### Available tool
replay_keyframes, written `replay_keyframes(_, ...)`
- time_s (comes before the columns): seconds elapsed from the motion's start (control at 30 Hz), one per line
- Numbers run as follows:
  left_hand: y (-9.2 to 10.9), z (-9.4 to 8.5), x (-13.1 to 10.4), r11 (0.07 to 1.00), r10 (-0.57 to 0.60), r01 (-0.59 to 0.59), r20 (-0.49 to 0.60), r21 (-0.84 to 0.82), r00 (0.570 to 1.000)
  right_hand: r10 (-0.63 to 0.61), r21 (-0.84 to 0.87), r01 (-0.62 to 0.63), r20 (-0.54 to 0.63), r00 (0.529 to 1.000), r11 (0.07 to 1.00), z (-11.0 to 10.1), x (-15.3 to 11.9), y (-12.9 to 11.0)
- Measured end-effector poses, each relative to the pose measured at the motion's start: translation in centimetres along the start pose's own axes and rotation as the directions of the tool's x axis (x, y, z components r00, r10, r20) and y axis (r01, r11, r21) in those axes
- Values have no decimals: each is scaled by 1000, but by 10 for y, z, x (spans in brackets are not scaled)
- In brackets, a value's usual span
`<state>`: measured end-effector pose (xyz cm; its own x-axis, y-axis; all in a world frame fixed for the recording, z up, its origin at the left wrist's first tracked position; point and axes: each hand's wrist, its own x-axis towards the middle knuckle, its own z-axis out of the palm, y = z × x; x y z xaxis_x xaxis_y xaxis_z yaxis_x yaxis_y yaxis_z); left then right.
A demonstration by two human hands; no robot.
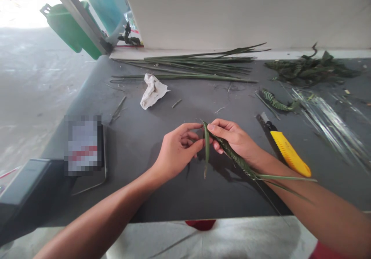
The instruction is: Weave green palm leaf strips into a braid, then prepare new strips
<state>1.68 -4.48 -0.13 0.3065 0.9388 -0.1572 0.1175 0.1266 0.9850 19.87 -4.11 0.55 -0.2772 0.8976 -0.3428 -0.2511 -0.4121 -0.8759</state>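
1. Green woven leaf piece (233, 154): held over the bench (174, 201); long axis slanted from upper left, at the fingertips, to lower right, alongside the right wrist.
2. Right hand (236, 137): nearer of the two hands to the piece's body; upper end pinched between thumb and fingers.
3. Leaf strip (206, 145): hung downward from that upper end, between the hands.
4. Left hand (179, 147): placed just left of the strip, fingers curled, index fingertip and thumb set close to it; whether anything is pinched cannot be told.
5. Loose strands (285, 178): trailed from the lower end, across the right forearm (313, 209).
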Motion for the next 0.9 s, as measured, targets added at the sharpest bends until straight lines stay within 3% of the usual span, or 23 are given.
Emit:
replay_keyframes(0.13,-2,0,0,998,-15,17,-36,64,999,-35,-21,34,-22,999,999,-1,1,1)
replay_keyframes(0.4,-4,-2,-1,993,17,-19,13,118,1000,-146,-187,143,-2,989,972,-2,-1,2)
replay_keyframes(0.57,5,-4,0,999,-40,38,170,15,985,-199,-277,188,-11,980,942,-5,0,3)
replay_keyframes(0.8,12,-7,2,937,-181,265,332,-228,926,-273,-401,254,10,962,880,-6,0,6)
replay_keyframes(0.9,12,-9,1,941,-164,259,377,-217,912,-309,-426,294,37,950,855,-6,0,7)
